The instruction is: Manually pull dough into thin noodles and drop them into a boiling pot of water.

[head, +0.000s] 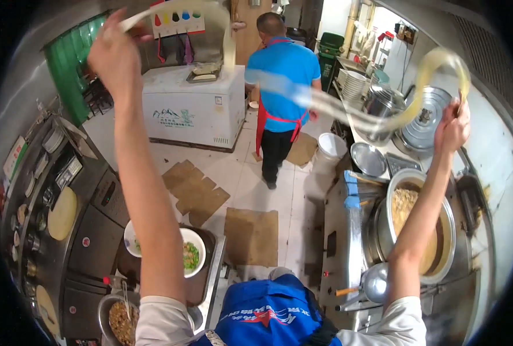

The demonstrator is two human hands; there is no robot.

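A long, pale strip of noodle dough [228, 43] loops through the air in front of me, blurred by motion. My left hand [119, 52], raised at the upper left, grips one end. At the upper right, my right hand [453, 125] is closed on the other end, where the dough arches above my fingers. Between them the strip sags across the view of a co-worker's back without visibly touching anything. Below my left forearm, a white bowl [194, 259] holds chopped greens on a brown tray [208, 277]. Under my right forearm stands a large pot of broth [429, 255].
A co-worker [282, 82] in a blue shirt and red apron stands ahead, facing away. A white chest freezer [191, 108] is at the back left. Cardboard sheets [251, 235] lie on the floor. A white bucket [330, 149] stands near the right counter; a ladle [375, 283] rests by the pot.
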